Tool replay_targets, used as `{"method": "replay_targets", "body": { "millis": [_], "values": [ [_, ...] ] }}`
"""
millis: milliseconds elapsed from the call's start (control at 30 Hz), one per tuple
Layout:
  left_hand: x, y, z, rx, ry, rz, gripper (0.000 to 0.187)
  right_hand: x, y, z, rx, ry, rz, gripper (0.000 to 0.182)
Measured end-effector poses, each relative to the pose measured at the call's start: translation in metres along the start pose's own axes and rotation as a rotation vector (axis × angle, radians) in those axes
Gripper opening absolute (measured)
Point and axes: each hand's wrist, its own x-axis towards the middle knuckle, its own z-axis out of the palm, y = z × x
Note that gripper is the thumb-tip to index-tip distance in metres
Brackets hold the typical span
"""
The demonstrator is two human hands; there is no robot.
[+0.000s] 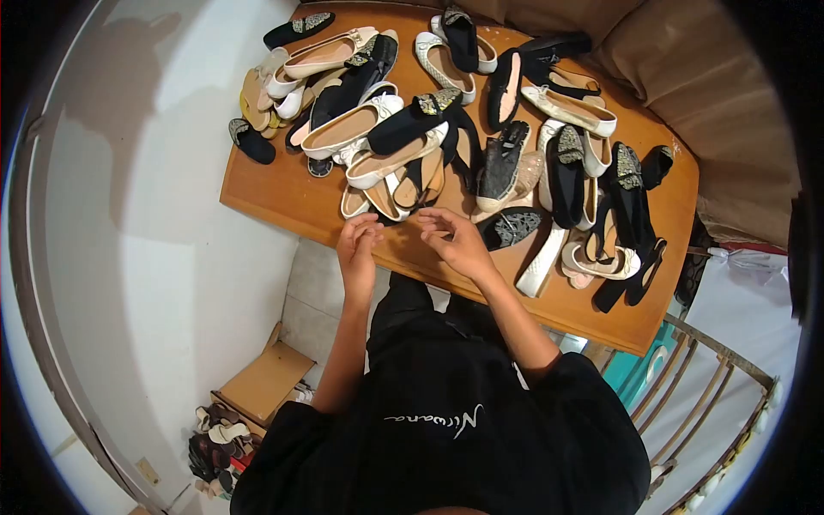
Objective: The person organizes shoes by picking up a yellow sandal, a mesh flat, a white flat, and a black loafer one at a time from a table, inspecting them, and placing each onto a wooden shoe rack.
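My left hand (359, 240) hovers at the front edge of the table, fingers loosely bent and apart, holding nothing. To its right is my right hand (455, 244), also open with nothing in it. Just beyond both hands lies a heap of flat shoes. Nearest are a white flat (354, 202) and a white-edged flat with a tan insole (386, 199). Above them rests a black flat with a glittery toe (412, 123). Beside my right hand is a black flat with a silver-patterned toe (515, 227). Left of it, partly overlapping other shoes, stands a dark-soled shoe (503, 167).
Many more flats cover the wooden table (283, 202), among them a white shoe (541, 266) near the front edge. A brown curtain (725, 112) hangs behind. An open cardboard box (270, 378) and a shoe pile (219, 442) are at lower left; a railing (704, 390) stands right.
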Motion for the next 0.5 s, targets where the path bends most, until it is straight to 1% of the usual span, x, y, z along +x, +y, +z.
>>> {"method": "replay_targets", "body": {
  "millis": [33,100,133,167,233,267,300,367,400,433,500],
  "values": [
    [0.011,-0.001,-0.007,0.002,-0.005,-0.016,0.024,0.009,0.004,0.005,0.003,0.007,0.015,0.042],
    [0.035,-0.005,-0.018,0.036,0.0,-0.022,0.024,0.029,0.011,0.018,0.156,0.007,0.083,0.044],
    [0.048,-0.009,-0.024,0.032,0.008,-0.032,0.023,0.039,0.01,0.025,0.179,0.03,0.144,0.047],
    [0.059,-0.011,-0.031,0.041,-0.019,-0.054,0.023,0.049,0.014,0.035,0.189,0.06,0.161,0.047],
    [0.082,-0.013,-0.037,0.045,0.046,-0.069,0.022,0.069,0.022,0.051,0.241,0.195,0.196,0.048],
    [0.095,-0.017,-0.042,0.078,0.024,-0.089,0.026,0.078,0.026,0.057,0.245,0.216,0.221,0.054],
    [0.103,-0.02,-0.043,0.073,0.007,-0.106,0.026,0.085,0.029,0.063,0.24,0.237,0.234,0.054],
    [0.121,-0.026,-0.049,-0.01,0.03,-0.176,0.036,0.102,0.037,0.078,0.323,0.351,0.277,0.058],
    [0.128,-0.024,-0.051,0.039,-0.03,-0.203,0.045,0.108,0.037,0.084,0.352,0.408,0.297,0.061],
    [0.134,-0.023,-0.053,0.075,-0.075,-0.22,0.042,0.116,0.037,0.09,0.425,0.512,0.327,0.059],
    [0.146,-0.022,-0.052,0.09,-0.124,-0.29,0.043,0.128,0.036,0.09,0.418,0.542,0.405,0.06]
  ]
}}
